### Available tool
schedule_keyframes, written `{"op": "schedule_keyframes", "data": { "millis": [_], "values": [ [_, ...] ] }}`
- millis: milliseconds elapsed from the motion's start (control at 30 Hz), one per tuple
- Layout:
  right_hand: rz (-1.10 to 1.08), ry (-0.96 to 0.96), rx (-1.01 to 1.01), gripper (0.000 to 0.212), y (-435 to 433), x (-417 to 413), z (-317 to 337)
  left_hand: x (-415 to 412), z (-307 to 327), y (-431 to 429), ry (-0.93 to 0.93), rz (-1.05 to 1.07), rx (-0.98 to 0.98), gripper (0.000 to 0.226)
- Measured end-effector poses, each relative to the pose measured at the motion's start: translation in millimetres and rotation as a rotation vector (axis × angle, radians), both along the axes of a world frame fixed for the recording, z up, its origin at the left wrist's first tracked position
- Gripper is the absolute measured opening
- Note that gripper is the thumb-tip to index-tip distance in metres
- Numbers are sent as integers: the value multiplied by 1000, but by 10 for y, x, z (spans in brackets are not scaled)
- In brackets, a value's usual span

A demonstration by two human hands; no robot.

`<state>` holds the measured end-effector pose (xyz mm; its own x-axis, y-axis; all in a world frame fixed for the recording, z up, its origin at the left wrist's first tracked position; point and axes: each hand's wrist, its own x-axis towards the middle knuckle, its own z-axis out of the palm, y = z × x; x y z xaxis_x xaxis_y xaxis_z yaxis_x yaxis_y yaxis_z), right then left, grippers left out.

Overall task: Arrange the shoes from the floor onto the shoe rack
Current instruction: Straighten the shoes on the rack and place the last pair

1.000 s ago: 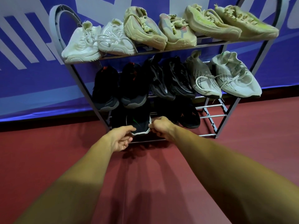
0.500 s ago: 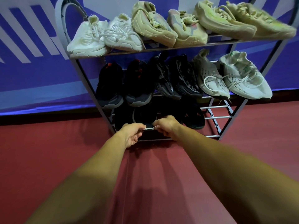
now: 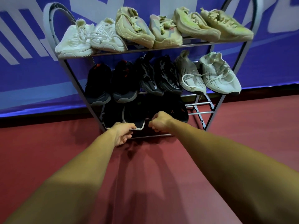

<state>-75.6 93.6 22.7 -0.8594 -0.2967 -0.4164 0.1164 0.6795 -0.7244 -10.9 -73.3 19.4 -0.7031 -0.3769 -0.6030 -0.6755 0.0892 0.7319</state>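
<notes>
On the shoe rack's (image 3: 161,49) bottom shelf, the black shoe's (image 3: 135,116) toe overhangs the front bar. The left hand (image 3: 123,134) grasps it; the right hand (image 3: 159,122) is clenched just beside, its grasp unclear. Bare bars (image 3: 200,112) lie at the rack's right end.

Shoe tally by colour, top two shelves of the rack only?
white or cream shoes: 4
beige shoes: 2
yellow-green shoes: 2
black shoes: 4
Total: 12
</notes>
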Motion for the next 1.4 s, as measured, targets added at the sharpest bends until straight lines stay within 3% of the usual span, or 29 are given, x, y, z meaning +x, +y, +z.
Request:
{"op": "schedule_keyframes", "data": {
  "millis": [367, 533, 700, 833, 1033, 1167, 1333, 1400],
  "values": [
    [6, 97, 122, 19, 657, 95, 105, 44, 153, 497, 48, -150, -22, 9],
    [-29, 82, 95, 18, 778, -23, 51, -120, 74, 705, 38, -178, 0, 15],
    [-45, 44, 92, 18, 785, -159, -32, -319, -48, 719, -43, -102, 35, 28],
    [-93, 20, 47, 18, 638, -308, -123, -522, -118, 708, -72, 13, 171, 40],
    [-110, 11, 72, 20, 489, -350, -164, -639, -241, 751, -132, 78, 241, 34],
    [-144, 8, -4, 19, 603, -339, -177, -653, -217, 806, -128, 109, 276, 31],
    [-238, 44, -181, 34, 752, -236, 47, -670, -6, 892, -23, 64, 286, 29],
    [-247, 40, -235, 28, 786, -191, 179, -627, 58, 928, -7, 57, 294, 30]
  ]
}}
